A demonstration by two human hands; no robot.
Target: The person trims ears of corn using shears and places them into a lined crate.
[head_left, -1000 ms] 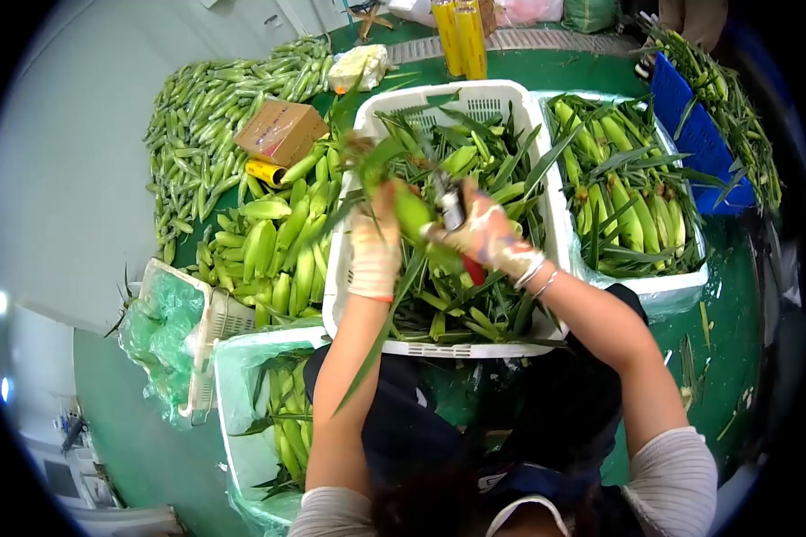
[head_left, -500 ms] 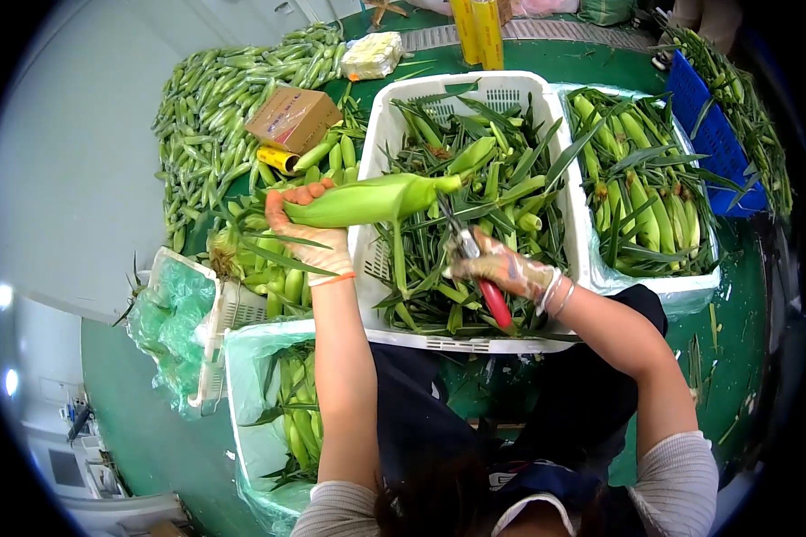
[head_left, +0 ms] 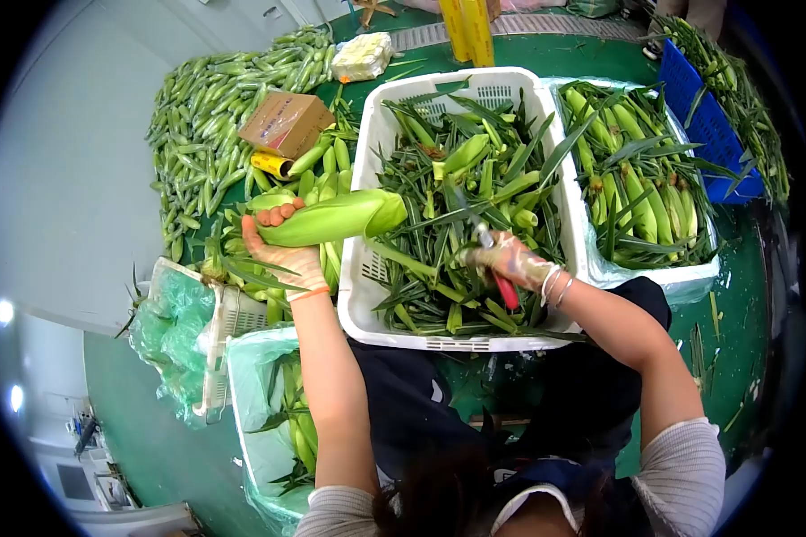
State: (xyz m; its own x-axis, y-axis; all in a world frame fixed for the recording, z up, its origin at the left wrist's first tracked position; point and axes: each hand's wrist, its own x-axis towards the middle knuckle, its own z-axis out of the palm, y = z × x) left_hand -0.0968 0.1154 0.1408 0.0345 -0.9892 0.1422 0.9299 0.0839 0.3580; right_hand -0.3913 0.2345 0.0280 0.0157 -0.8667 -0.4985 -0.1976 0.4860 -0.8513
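My left hand (head_left: 282,255), gloved with bare fingertips, is wrapped round a green corn ear (head_left: 331,219) in its husk. The ear lies nearly level over the left rim of a white crate (head_left: 354,268) filled with cut leaves and husks (head_left: 439,251). Above the crate's right part, my right hand (head_left: 510,259), in a stained glove, is closed on red-handled pruning shears (head_left: 507,292). Their blades point up and left, away from the ear. Beside the crate on the left is a pile of husked green ears (head_left: 327,183), partly hidden by my left hand.
Right of the crate stands a lined white box (head_left: 707,259) of corn, with a blue crate (head_left: 698,116) beyond it. Wrapped ears (head_left: 197,125), a cardboard box (head_left: 287,123) and yellow rolls (head_left: 466,31) lie farther off. Another lined box (head_left: 251,394) stands at lower left.
My left hand has carried the ear from over the crate to the left. The ear's stalk end no longer shows. My right hand, with the shears, has shifted slightly right.
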